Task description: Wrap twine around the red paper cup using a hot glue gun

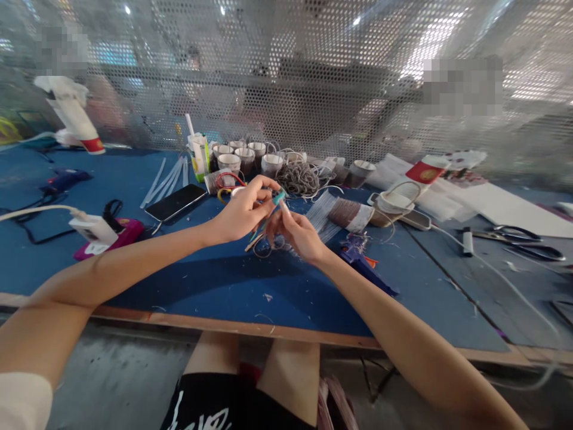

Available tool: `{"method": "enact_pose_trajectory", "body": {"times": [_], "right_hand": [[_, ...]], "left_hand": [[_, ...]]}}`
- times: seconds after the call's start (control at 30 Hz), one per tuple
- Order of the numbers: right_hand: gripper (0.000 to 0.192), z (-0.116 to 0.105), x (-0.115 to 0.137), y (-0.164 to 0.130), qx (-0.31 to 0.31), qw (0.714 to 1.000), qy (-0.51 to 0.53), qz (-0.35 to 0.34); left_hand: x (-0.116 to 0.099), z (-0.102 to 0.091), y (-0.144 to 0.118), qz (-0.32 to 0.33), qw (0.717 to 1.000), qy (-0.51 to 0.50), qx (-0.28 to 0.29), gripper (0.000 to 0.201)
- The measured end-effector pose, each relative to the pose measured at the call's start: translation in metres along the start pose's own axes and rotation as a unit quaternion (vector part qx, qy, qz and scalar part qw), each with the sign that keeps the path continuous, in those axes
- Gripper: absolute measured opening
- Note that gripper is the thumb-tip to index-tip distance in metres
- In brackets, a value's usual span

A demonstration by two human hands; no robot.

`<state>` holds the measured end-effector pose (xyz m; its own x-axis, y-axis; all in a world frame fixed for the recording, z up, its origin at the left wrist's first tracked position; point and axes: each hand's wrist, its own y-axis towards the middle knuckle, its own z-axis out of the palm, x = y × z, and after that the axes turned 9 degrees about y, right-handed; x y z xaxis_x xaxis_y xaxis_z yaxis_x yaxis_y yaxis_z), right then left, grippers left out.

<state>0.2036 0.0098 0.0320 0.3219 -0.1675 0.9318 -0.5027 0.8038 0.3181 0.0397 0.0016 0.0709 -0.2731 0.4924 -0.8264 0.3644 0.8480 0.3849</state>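
Both hands meet over the middle of the blue table. My left hand (pixel 245 210) is closed in a pinch on a small teal piece (pixel 278 197), whose kind I cannot make out. Just to its right, my right hand (pixel 301 234) has its thumb raised against that piece and its other fingers curled; whatever lies between them is hidden. Thin sticks or cords (pixel 254 242) and a loop of thread show below the fingers. Behind the hands lies a tangled heap of grey cord (pixel 301 178).
Several small cups (pixel 229 162) stand behind the hands, near a drink carton (pixel 199 156). A phone (pixel 176 202) and a purple power strip (pixel 129 234) lie left. To the right are a thread-wound cup (pixel 351 214), a blue glue gun (pixel 367 266) and scissors (pixel 519 234).
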Motion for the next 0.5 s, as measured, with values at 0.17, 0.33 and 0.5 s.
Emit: {"method": "enact_pose_trajectory", "body": {"times": [0.17, 0.33, 0.5], "right_hand": [[0.051, 0.001, 0.007, 0.000, -0.089, 0.996, 0.028, -0.009], [0.051, -0.004, 0.006, 0.001, -0.151, 0.988, 0.001, 0.018], [0.049, -0.006, 0.004, 0.002, -0.148, 0.987, -0.044, 0.038]], "left_hand": [[0.011, -0.001, 0.001, 0.040, 0.993, 0.040, -0.100, 0.015], [0.054, -0.003, -0.013, 0.140, 0.905, 0.236, -0.325, 0.062], [0.102, 0.004, -0.021, 0.090, 0.909, 0.283, -0.291, 0.102]]}}
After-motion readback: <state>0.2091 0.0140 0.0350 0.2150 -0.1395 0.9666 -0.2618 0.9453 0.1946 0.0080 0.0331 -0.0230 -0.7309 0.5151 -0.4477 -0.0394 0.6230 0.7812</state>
